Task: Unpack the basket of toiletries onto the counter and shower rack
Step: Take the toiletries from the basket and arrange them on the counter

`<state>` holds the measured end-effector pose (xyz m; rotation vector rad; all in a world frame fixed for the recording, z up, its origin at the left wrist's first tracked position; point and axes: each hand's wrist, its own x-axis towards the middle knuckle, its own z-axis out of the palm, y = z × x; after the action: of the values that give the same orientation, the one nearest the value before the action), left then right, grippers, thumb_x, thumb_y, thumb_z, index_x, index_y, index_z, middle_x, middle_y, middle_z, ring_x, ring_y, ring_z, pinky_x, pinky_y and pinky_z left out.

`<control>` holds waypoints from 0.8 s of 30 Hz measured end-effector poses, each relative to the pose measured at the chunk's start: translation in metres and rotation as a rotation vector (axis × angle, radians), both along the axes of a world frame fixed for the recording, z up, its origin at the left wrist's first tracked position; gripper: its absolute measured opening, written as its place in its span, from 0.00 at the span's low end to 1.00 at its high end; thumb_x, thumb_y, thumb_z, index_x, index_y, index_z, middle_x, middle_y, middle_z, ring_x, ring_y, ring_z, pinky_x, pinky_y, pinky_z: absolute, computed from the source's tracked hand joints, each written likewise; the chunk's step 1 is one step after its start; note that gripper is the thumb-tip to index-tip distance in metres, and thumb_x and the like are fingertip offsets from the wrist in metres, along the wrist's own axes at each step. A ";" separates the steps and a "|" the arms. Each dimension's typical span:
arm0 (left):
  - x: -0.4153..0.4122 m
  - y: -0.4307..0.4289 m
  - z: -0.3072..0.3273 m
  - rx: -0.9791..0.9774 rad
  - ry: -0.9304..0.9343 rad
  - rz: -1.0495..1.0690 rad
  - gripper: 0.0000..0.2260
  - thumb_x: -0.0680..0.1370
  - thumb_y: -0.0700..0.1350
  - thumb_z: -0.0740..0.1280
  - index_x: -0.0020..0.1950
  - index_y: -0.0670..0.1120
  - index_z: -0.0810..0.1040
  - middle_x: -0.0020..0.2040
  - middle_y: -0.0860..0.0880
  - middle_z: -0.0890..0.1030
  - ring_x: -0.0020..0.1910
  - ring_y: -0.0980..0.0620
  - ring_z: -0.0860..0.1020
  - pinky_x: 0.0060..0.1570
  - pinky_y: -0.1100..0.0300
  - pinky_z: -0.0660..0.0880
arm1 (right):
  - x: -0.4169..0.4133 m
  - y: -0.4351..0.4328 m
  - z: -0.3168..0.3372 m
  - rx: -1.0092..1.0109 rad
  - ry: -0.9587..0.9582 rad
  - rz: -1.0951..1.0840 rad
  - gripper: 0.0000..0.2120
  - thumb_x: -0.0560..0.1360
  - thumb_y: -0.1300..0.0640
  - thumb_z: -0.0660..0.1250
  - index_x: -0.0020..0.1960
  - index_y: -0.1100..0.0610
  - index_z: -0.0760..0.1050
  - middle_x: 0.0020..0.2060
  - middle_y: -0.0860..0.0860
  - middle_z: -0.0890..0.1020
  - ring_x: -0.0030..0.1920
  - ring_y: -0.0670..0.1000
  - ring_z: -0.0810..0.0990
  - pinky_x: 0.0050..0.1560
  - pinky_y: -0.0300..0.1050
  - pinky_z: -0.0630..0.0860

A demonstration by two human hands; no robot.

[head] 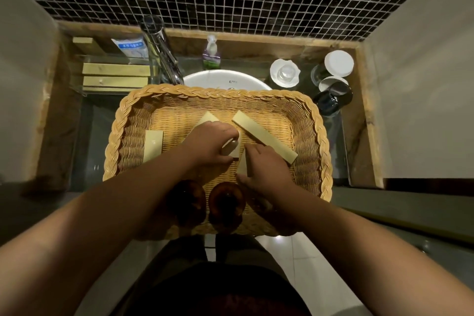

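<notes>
dim bathroom counter (359,136), a wicker basket (318,136) resting over the sink. left hand (209,145) grips a small white item, right hand (264,167) closes on a pale box — other boxes and two brown bottles (205,202) remain inside; unpacking looks partly done.

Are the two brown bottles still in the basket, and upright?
Yes: the two brown bottles stand inside the basket at its near edge, upright, seen from straight above as round tops.
</notes>
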<state>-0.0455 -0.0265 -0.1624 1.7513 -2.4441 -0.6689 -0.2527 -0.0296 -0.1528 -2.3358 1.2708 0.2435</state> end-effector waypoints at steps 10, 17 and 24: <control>0.040 -0.010 0.078 -0.106 -0.156 0.076 0.39 0.73 0.58 0.70 0.79 0.50 0.57 0.73 0.47 0.67 0.67 0.46 0.71 0.61 0.51 0.74 | 0.038 -0.045 0.065 -0.101 -0.039 0.164 0.41 0.67 0.37 0.70 0.75 0.49 0.62 0.67 0.50 0.73 0.66 0.54 0.71 0.61 0.53 0.75; 0.102 0.001 0.133 -0.196 -0.140 0.279 0.42 0.72 0.55 0.72 0.80 0.49 0.55 0.74 0.48 0.62 0.70 0.48 0.65 0.59 0.51 0.77 | 0.105 -0.074 0.113 -0.191 -0.191 0.231 0.41 0.65 0.33 0.70 0.73 0.46 0.64 0.65 0.46 0.75 0.62 0.51 0.75 0.59 0.51 0.77; 0.171 0.026 0.153 -0.373 -0.052 0.591 0.36 0.69 0.55 0.73 0.75 0.50 0.67 0.71 0.52 0.70 0.56 0.49 0.80 0.43 0.55 0.78 | 0.194 -0.074 0.129 -0.084 -0.411 0.213 0.41 0.65 0.41 0.75 0.74 0.50 0.66 0.65 0.47 0.74 0.64 0.49 0.74 0.63 0.45 0.74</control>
<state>0.1251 -0.0008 -0.0092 2.1621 -1.7593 -0.1018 -0.0583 -0.1033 -0.0242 -2.4276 0.8502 -0.2191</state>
